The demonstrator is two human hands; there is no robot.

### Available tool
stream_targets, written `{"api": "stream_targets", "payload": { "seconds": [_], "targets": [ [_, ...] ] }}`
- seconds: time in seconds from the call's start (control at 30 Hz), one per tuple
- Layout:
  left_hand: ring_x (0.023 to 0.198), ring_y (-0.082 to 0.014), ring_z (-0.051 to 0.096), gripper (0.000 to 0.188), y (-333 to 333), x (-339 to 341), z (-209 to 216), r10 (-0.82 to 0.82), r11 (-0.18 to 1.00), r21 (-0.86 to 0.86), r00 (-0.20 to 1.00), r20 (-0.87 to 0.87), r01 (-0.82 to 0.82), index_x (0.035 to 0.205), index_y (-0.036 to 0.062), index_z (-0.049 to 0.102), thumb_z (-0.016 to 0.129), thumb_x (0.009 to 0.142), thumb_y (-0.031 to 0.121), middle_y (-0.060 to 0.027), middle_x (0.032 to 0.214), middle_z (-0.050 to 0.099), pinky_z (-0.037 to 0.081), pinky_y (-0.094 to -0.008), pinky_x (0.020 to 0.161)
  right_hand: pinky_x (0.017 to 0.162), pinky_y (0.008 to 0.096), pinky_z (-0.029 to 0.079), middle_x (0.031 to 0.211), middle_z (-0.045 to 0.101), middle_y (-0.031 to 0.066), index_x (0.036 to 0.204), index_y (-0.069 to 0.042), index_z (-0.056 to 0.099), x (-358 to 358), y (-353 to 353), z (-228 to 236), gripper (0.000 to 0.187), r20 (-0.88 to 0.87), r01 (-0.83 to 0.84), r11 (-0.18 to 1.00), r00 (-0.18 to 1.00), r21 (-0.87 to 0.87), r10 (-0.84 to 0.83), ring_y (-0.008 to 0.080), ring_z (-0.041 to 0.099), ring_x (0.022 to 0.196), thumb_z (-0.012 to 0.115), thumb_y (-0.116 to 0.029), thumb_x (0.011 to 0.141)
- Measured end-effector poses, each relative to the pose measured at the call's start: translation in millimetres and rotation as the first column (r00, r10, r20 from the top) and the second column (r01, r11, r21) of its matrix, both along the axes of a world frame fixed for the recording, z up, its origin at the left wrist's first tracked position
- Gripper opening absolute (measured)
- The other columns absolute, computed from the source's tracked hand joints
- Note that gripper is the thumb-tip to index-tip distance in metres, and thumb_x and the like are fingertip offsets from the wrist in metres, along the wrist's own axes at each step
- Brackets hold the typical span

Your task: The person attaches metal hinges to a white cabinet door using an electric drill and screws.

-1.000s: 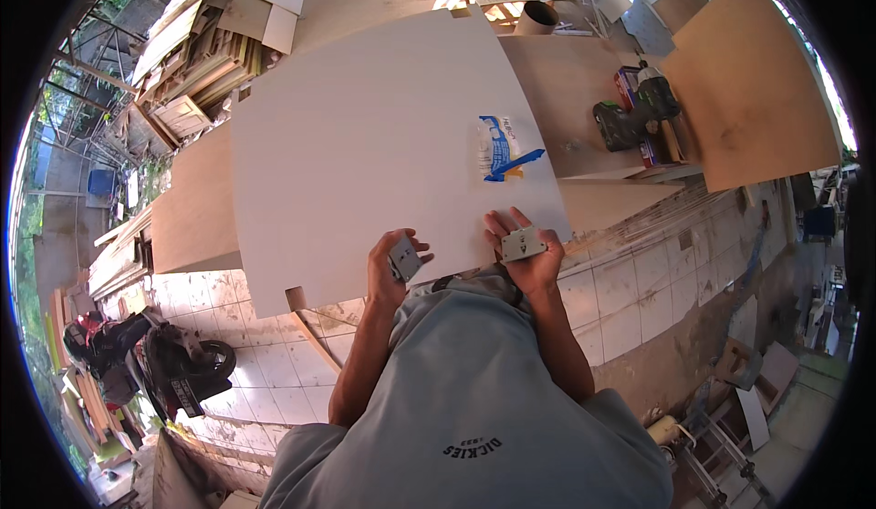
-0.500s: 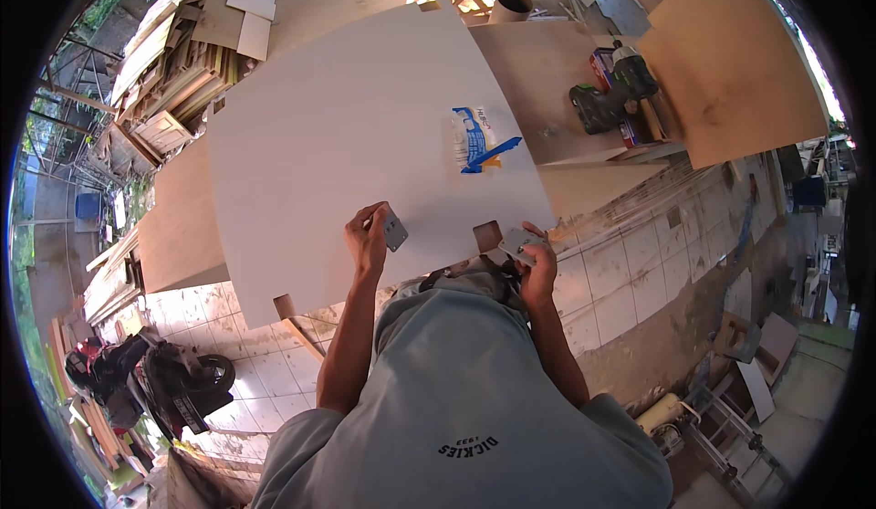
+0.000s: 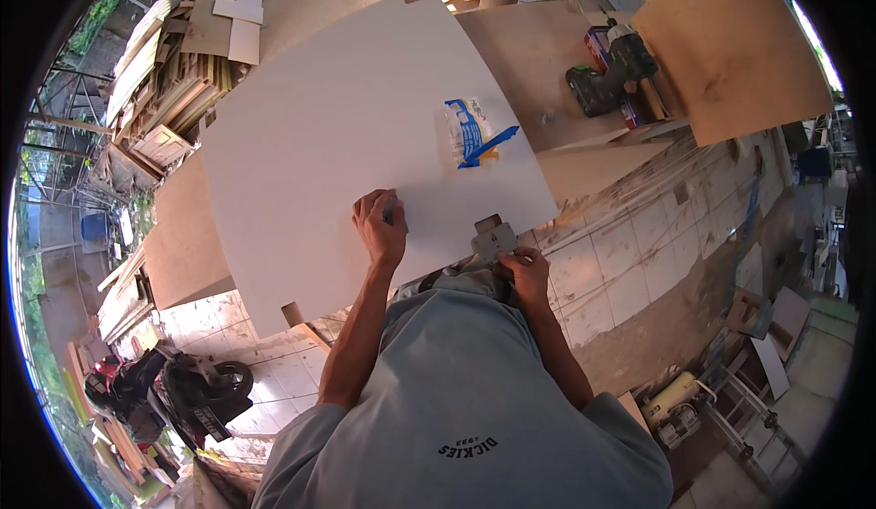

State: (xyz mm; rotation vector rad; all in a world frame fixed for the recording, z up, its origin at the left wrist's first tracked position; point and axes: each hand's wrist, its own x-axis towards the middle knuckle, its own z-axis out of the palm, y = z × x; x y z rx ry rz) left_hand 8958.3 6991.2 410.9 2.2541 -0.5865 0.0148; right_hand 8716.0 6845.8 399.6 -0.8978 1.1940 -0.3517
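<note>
A large white board (image 3: 319, 135) with small cutouts at its corners lies before me. In my right hand (image 3: 527, 273) is a flat grey plate with small holes (image 3: 495, 241), pinched at its near edge. That plate lies over part of the square cutout (image 3: 486, 224) at the board's near right corner. My left hand (image 3: 381, 230) is closed round a second grey plate (image 3: 392, 208), mostly hidden by the fingers, close to the board's surface. Farther up the board rests a torn blue-and-white packet (image 3: 464, 135).
Cordless drills (image 3: 598, 84) stand on a brown panel to the right, near an upright brown board (image 3: 730, 52). Stacked wood offcuts (image 3: 187, 89) are at the far left. A motorcycle (image 3: 196, 386) stands lower left, and a yellow-tanked machine (image 3: 673, 398) lower right.
My right hand has brought its plate leftward over the corner cutout. The left hand has turned and moved slightly right, so its plate is now mostly covered by fingers.
</note>
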Motion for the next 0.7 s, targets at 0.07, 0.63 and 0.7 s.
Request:
{"api": "stream_targets", "payload": {
  "seconds": [0.07, 0.63, 0.7],
  "targets": [
    [0.122, -0.0315, 0.051, 0.033, 1, -3, -5, -0.025, 0.996, 0.092, 0.996, 0.084, 0.018, 0.114, 0.0075, 0.068, 0.071, 0.081, 0.01, -0.0097, 0.122, 0.062, 0.037, -0.0465, 0.102, 0.066, 0.0327, 0.061, 0.094, 0.069, 0.0207, 0.109, 0.008, 0.049, 3, 2, -1, 0.042, 0.003, 0.013, 1.0, 1.0, 0.025, -0.013, 0.0261, 0.073, 0.074, 0.078, -0.006, 0.082],
    [0.12, -0.0324, 0.049, 0.059, -47, -54, 3, -0.796, 0.604, 0.085, 0.593, 0.123, 0.793, 0.126, 0.007, 0.061, 0.08, 0.075, 0.03, -0.0132, 0.125, 0.054, 0.038, -0.0473, 0.101, 0.065, 0.0311, 0.058, 0.087, 0.072, 0.0154, 0.106, 0.008, 0.06, 4, -23, 5, 0.034, -0.035, -0.178, 0.975, 0.984, -0.132, 0.175, 0.0207, 0.071, 0.076, 0.077, -0.01, 0.083],
    [0.12, -0.032, 0.049, 0.059, -45, -54, 2, -0.796, 0.603, 0.091, 0.591, 0.133, 0.792, 0.126, 0.0068, 0.061, 0.08, 0.075, 0.03, -0.013, 0.124, 0.054, 0.038, -0.0473, 0.101, 0.066, 0.0301, 0.057, 0.086, 0.072, 0.0125, 0.107, 0.005, 0.061, -8, -29, -5, 0.03, -0.103, -0.181, 0.92, 0.983, -0.349, 0.155, 0.0191, 0.071, 0.076, 0.075, -0.006, 0.083]
  ]
}}
